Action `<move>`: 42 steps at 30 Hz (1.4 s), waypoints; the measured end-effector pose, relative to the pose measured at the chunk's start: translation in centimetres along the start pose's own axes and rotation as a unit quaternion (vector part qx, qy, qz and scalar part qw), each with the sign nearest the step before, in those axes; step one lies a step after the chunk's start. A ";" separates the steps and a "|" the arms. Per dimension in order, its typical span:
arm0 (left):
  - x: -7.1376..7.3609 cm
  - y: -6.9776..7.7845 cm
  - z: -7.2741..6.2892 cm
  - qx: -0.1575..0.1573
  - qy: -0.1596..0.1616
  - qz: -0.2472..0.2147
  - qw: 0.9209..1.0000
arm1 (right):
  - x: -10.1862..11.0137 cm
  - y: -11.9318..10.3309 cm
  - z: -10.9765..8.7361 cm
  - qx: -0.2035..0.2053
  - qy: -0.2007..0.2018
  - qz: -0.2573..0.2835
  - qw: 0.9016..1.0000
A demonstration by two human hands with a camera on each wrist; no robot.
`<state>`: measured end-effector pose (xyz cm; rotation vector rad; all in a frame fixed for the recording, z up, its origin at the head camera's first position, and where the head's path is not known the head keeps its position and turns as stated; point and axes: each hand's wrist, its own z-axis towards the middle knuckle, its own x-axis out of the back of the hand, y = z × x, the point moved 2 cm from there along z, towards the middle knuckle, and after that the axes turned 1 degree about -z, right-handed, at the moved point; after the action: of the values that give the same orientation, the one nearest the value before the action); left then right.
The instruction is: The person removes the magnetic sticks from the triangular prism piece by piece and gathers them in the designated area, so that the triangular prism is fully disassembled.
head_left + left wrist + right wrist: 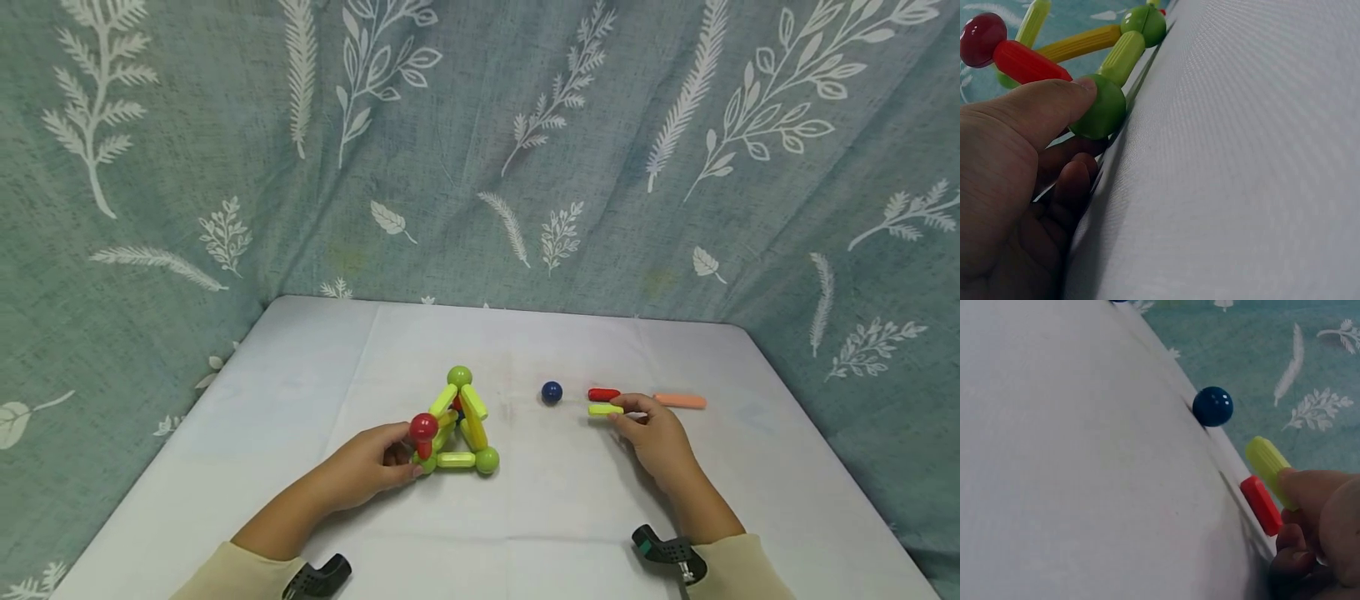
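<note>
My left hand (367,467) holds the toy structure of rods and balls (456,460) at its near left corner. In the left wrist view, the thumb (1066,100) presses on a green ball (1105,112), with fingers curled beneath. A red rod (1029,61) rises from that corner and carries a red ball (423,427). Yellow-green and yellow rods link the other green balls, one of them at the top (460,377). On the right, my right hand (660,437) pinches a yellow-green rod (604,410) between thumb and fingers, its free end pointing left.
A blue ball (552,392) sits on the white table (570,517) between the structure and the right hand. Just beyond the pinched rod lies a loose red rod (603,394). An orange rod (680,401) lies behind the right hand. Patterned cloth (465,167) hangs behind the table.
</note>
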<state>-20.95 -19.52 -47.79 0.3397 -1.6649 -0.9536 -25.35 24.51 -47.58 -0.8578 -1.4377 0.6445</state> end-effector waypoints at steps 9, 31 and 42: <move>0.1 0.1 -0.1 -0.003 0.001 -0.003 1.000 | -0.1 0.3 0.8 -0.007 -0.001 -0.018 1.000; 0.1 0.0 0.1 0.007 -0.001 -0.004 1.000 | -0.2 -0.2 1.4 -0.054 -0.005 0.030 0.998; 0.0 -0.1 0.3 0.002 -0.002 -0.003 1.000 | -0.1 0.1 1.5 -0.076 0.012 0.015 0.997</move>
<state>-21.21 -19.45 -47.84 0.3451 -1.6713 -0.9564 -26.86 24.61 -47.81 -1.0049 -1.4688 0.5515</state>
